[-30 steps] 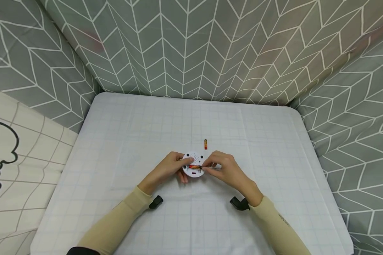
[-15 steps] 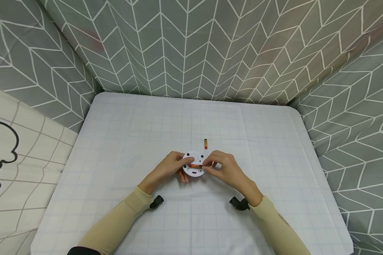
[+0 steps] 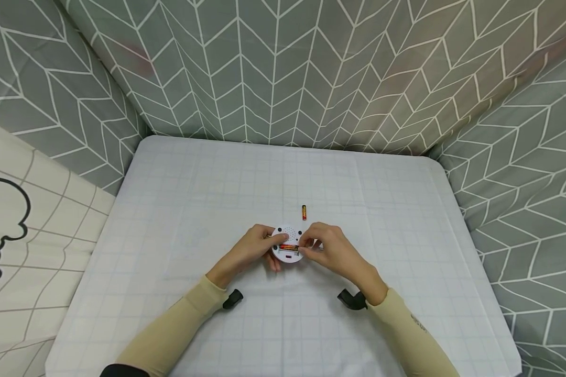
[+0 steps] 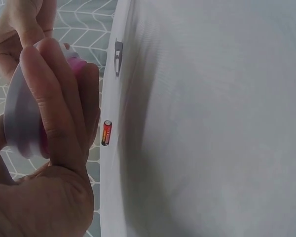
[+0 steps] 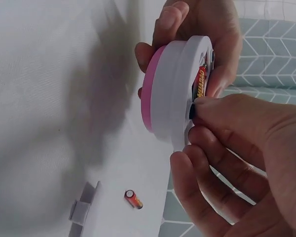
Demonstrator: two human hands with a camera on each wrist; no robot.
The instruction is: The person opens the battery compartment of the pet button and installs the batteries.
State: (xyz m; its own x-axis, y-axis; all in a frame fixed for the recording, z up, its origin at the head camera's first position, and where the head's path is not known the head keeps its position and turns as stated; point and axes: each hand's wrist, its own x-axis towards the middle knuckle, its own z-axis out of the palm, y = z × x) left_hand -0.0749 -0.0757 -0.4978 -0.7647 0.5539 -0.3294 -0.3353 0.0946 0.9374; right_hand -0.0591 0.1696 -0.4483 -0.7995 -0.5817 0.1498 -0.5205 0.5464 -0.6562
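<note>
A round white device (image 3: 289, 257) with a pink underside (image 5: 148, 89) is held up over the table, its perforated, battery-compartment side facing the head camera. My left hand (image 3: 259, 244) grips its left edge, thumb on the face and fingers spread underneath. A red-and-yellow battery (image 3: 289, 247) lies along the compartment. At its right end, my right hand (image 3: 327, 246) pinches with thumb and fingertips; in the right wrist view the thumb (image 5: 222, 108) covers that end, and the other fingers curl near the device's rim. The fingertips hide part of the compartment.
A second battery (image 3: 304, 212) lies on the white-covered table (image 3: 207, 183) beyond the device. A small pale plastic cover (image 5: 81, 211) rests on the cloth, mostly hidden behind the right hand in the head view. Patterned grey curtains (image 3: 273, 78) stand behind the table.
The device and the left hand have shifted very slightly to the right. Both hands keep their hold, and the loose battery stays where it was.
</note>
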